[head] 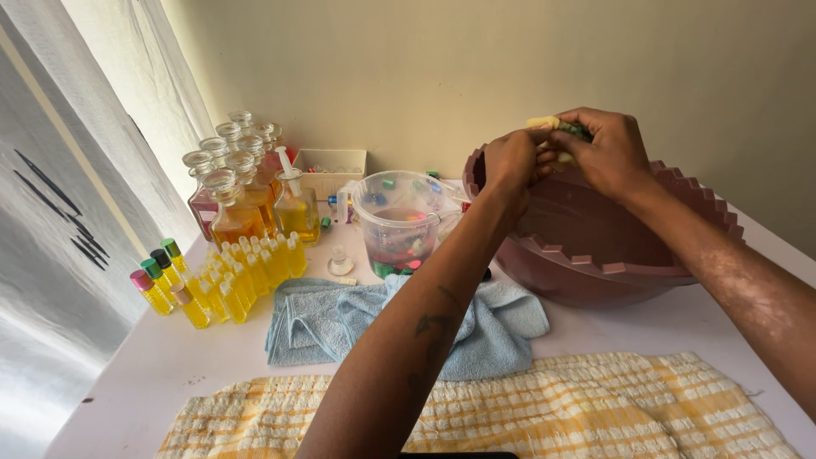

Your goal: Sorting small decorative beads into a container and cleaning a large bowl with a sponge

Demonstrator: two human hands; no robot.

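Note:
Both of my hands are raised over the far rim of a large maroon basin (pixel 595 263) with a notched edge. My left hand (pixel 510 161) and my right hand (pixel 603 149) are closed together on a yellow and green sponge (pixel 557 127), squeezing it between the fingers. Only the sponge's ends show above my knuckles. What lies inside the basin is hidden behind its wall.
A clear measuring jug (pixel 399 221) holding coloured caps stands left of the basin. Several small yellow vials (pixel 229 280) and glass stoppered bottles (pixel 234 200) fill the left. A blue cloth (pixel 331 314) and a yellow checked towel (pixel 595 408) lie in front. A white tray (pixel 331 166) sits by the wall.

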